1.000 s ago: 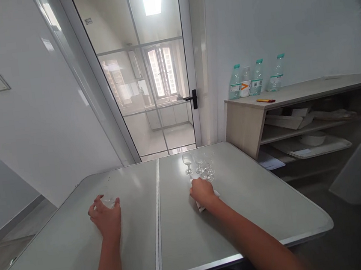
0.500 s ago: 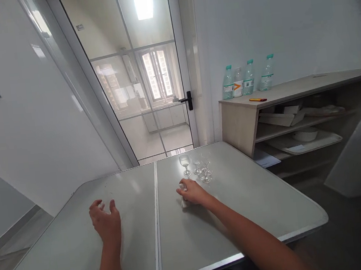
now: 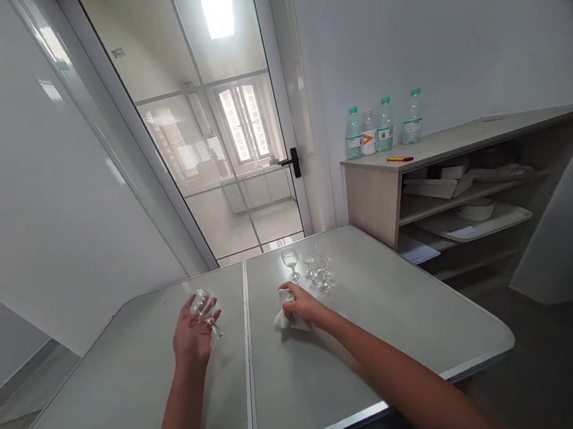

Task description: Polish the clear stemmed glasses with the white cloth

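My left hand (image 3: 192, 333) is wrapped round a clear stemmed glass (image 3: 201, 304), tilted so that its foot points down to the right. Over the right half of the table, my right hand (image 3: 300, 303) grips a crumpled white cloth (image 3: 286, 318), whose lower edge hangs loose near the tabletop. Just beyond that hand stands another stemmed glass (image 3: 290, 260). Several more clear glasses (image 3: 324, 277) are grouped to its right; their outlines overlap, and I cannot tell how each one rests.
The pale table (image 3: 380, 327) has a metal seam (image 3: 250, 355) across it. A glass door (image 3: 242, 178) stands behind. To the right is a wooden shelf unit (image 3: 371, 195) with plastic bottles (image 3: 384, 126) and an orange-yellow object (image 3: 400, 159) on top, and trays (image 3: 472, 226) inside.
My left hand has moved right and turned, bringing the glass in it into clear sight. My right hand has stayed near the same spot, with more of the cloth showing.
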`<action>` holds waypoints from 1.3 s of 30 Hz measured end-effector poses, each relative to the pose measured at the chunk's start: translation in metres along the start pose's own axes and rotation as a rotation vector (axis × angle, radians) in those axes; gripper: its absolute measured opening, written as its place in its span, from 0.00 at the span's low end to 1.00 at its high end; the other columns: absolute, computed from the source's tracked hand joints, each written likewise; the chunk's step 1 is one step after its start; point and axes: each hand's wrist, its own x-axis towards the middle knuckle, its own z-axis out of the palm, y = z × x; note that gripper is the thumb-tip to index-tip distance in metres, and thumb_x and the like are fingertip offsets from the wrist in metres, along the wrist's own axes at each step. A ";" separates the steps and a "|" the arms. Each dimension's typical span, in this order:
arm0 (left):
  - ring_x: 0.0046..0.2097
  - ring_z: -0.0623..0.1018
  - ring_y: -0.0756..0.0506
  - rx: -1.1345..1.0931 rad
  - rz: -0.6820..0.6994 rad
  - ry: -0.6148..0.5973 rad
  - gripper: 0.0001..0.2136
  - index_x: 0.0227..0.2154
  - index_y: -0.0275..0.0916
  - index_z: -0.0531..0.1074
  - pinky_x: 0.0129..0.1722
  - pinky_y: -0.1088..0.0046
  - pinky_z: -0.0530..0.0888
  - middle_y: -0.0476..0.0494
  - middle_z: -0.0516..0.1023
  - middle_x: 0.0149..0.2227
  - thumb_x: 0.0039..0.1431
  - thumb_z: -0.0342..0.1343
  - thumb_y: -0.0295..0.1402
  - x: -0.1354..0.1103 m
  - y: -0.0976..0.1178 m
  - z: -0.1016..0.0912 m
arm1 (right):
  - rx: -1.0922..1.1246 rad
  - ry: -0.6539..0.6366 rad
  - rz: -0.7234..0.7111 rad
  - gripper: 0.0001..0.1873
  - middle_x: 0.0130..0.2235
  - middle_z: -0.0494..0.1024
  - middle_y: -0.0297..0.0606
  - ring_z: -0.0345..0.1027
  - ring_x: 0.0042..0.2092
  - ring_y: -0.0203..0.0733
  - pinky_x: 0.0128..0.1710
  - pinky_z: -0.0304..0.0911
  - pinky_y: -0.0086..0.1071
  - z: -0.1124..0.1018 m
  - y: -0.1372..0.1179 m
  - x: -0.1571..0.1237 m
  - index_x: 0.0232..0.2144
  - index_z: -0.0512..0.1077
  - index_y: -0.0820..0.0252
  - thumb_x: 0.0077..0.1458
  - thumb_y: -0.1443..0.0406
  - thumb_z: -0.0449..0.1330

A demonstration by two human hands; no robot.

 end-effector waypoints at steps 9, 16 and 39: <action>0.50 0.82 0.38 0.199 -0.066 -0.272 0.35 0.63 0.40 0.59 0.43 0.59 0.82 0.30 0.73 0.59 0.55 0.67 0.36 -0.009 -0.053 0.040 | 0.350 0.180 -0.016 0.20 0.32 0.75 0.33 0.67 0.31 0.38 0.30 0.59 0.29 -0.005 0.012 0.019 0.43 0.72 0.58 0.46 0.57 0.62; 0.53 0.79 0.37 0.829 0.484 -0.383 0.27 0.62 0.48 0.61 0.34 0.66 0.82 0.37 0.71 0.61 0.62 0.59 0.42 -0.032 -0.086 0.039 | -0.043 0.282 -0.333 0.15 0.31 0.77 0.34 0.67 0.31 0.40 0.33 0.60 0.31 -0.016 0.004 0.014 0.38 0.77 0.57 0.59 0.54 0.59; 0.58 0.77 0.43 1.175 0.888 -0.499 0.26 0.67 0.50 0.56 0.49 0.67 0.79 0.42 0.67 0.67 0.69 0.52 0.36 -0.037 -0.084 0.032 | -0.076 -0.100 -0.536 0.16 0.32 0.79 0.38 0.71 0.36 0.43 0.40 0.64 0.35 -0.038 -0.014 0.000 0.26 0.79 0.58 0.58 0.54 0.63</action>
